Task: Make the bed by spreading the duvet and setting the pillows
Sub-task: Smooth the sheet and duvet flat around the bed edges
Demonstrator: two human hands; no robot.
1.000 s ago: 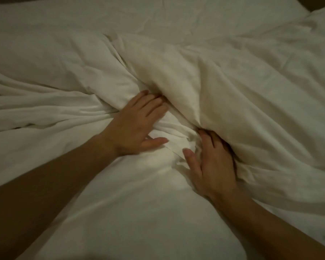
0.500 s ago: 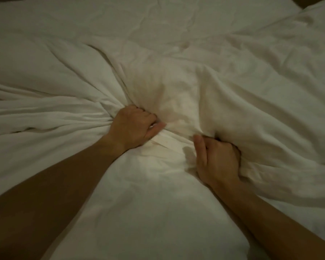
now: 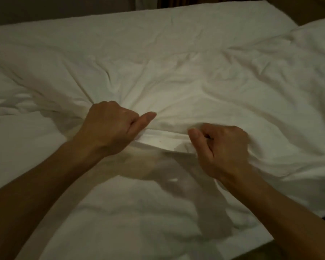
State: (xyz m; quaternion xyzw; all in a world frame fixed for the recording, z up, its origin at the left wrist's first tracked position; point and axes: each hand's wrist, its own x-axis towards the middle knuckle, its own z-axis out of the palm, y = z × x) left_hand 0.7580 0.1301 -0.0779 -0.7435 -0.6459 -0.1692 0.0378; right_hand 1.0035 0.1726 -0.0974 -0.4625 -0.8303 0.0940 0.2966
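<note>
Evidently, both hands were clenched on the crumpled white fabric duvet (image 3: 186,87), which lay bunched across the middle of the white-sheeted bed (image 3: 158,21). The left hand (image 3: 109,128) held a gathered fold with fingers curled tight and thumb extended toward the right, while the right hand (image 3: 221,147), just beside it, gripped the same raised edge with fingers curled under and thumb upright. Creases radiated outward from both grips, and the near duvet portion lay flatter below the forearms.

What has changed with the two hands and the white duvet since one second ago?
Both hands went from flat, open fingers to fists: the left hand and right hand now grip the white crumpled duvet, bunching and lifting its fold. The duvet stays spread over the bed.
</note>
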